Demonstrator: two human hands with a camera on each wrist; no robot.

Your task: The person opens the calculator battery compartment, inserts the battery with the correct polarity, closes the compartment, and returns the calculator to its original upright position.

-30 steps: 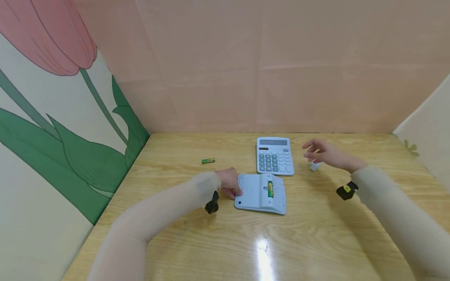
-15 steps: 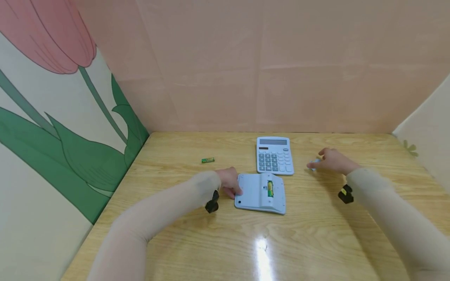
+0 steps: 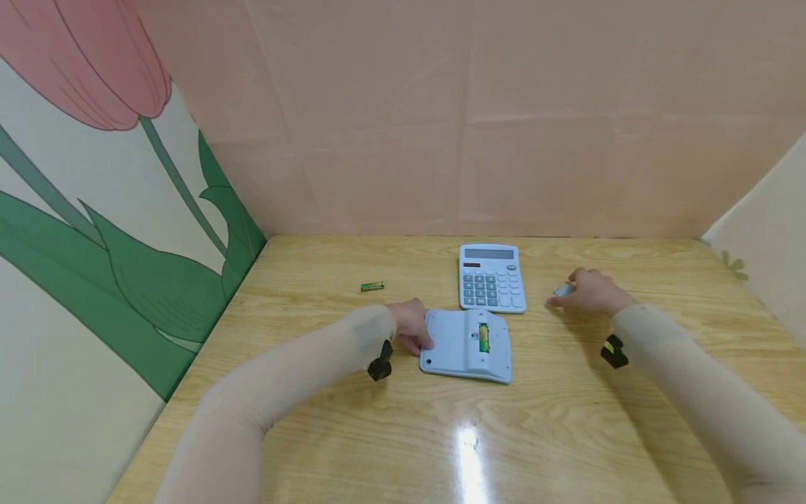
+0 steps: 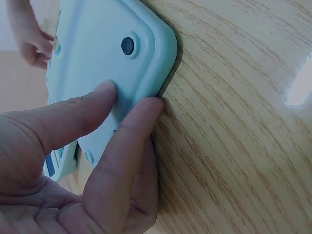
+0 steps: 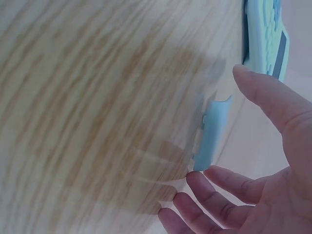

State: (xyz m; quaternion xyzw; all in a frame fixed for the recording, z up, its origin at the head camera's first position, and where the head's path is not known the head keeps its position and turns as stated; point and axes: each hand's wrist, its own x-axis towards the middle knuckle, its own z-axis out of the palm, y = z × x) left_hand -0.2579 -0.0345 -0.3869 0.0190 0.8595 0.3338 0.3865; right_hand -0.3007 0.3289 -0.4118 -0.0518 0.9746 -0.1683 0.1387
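Note:
A light blue calculator (image 3: 448,343) lies face down, its battery compartment uncovered with a green battery (image 3: 483,337) inside. My left hand (image 3: 411,326) pinches its left edge, thumb on the back and index finger along the rim, as the left wrist view shows. To the right, my right hand (image 3: 592,292) is spread around a small light blue battery cover (image 5: 213,134) lying on the table. Its fingertips are at one end of the cover, while the thumb (image 5: 263,92) stands apart from it. Whether the fingertips press on the cover, I cannot tell.
Just behind the face-down calculator, a second light blue calculator (image 3: 491,280) lies face up. A loose green battery (image 3: 371,286) is on the wooden table (image 3: 352,434), further left. A pink backdrop (image 3: 390,140) rises behind the table, with patterned panels at both sides.
My right hand has come down from above the table to the battery cover, and its fingers now surround it. The left hand and both calculators have stayed in place.

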